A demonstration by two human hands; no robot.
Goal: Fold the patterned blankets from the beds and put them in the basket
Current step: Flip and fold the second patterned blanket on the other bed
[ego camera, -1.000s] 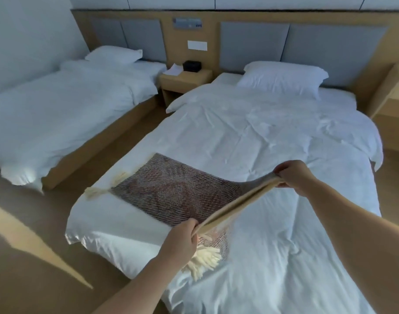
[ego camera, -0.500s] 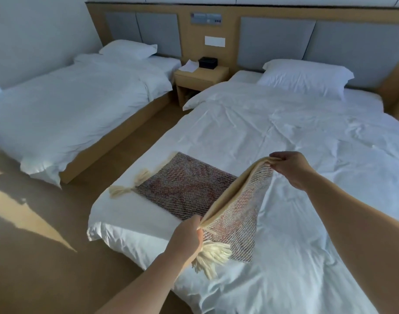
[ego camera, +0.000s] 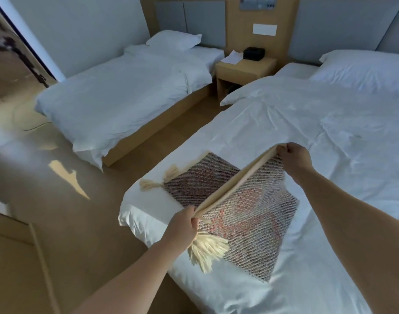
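A patterned blanket (ego camera: 246,214), dark woven with reddish motifs, a cream border and cream tassels, is held above the near corner of the right bed (ego camera: 318,137). My left hand (ego camera: 182,225) pinches the near corner of its cream top edge, a tassel hanging just below. At the far corner of that edge my right hand (ego camera: 296,157) grips the fabric. The lifted part hangs down toward me. The rest lies flat on the white duvet, with tassels at its left corner. No basket is in view.
A second bed (ego camera: 126,91) with white bedding stands at the left across a strip of tan floor (ego camera: 47,223). A wooden nightstand (ego camera: 243,71) between the beds carries a black box and paper. A white pillow (ego camera: 363,69) lies at the right bed's head.
Both hands have raised the blanket's cream edge higher, so more patterned fabric hangs down in front. My view has swung left and closer to the bed corner.
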